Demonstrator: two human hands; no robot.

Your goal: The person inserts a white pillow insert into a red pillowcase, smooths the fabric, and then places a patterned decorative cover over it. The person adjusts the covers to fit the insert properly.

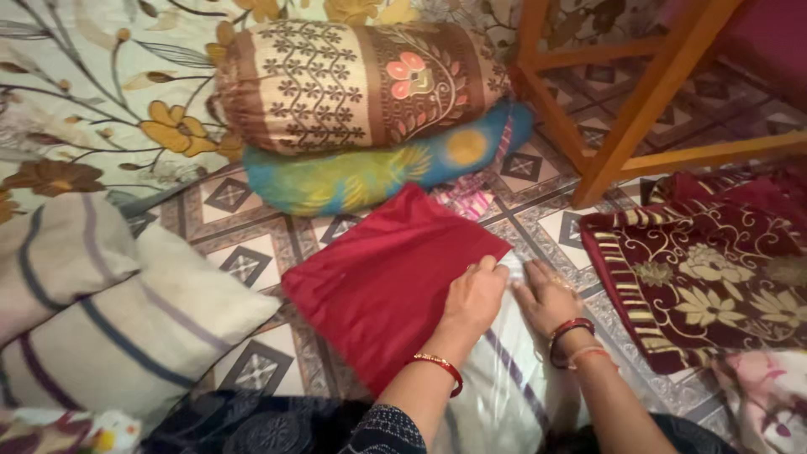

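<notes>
Red folded cloth [387, 282]: lay flat on patterned tiled floor [244, 261], partly over a clear plastic sheet [504, 370]. Judged light, soft, limp, likely to slide on the plastic; best taken at the near right edge, under the hands. Long axis ran diagonally, from beneath the left hand [475, 294] up and away leftward. Left hand pressed flat on that edge, fingers loosely curled, gripping nothing. Right hand [546, 296] just beside, flat on plastic, open.

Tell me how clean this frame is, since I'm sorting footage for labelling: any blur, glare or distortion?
Head view: warm, dim indoor light, no hard glare. The left hand and right hand are slightly soft on the red cloth. Bottom right corner smears with motion blur. The wooden frame leans, hinting wide-angle distortion.
</notes>
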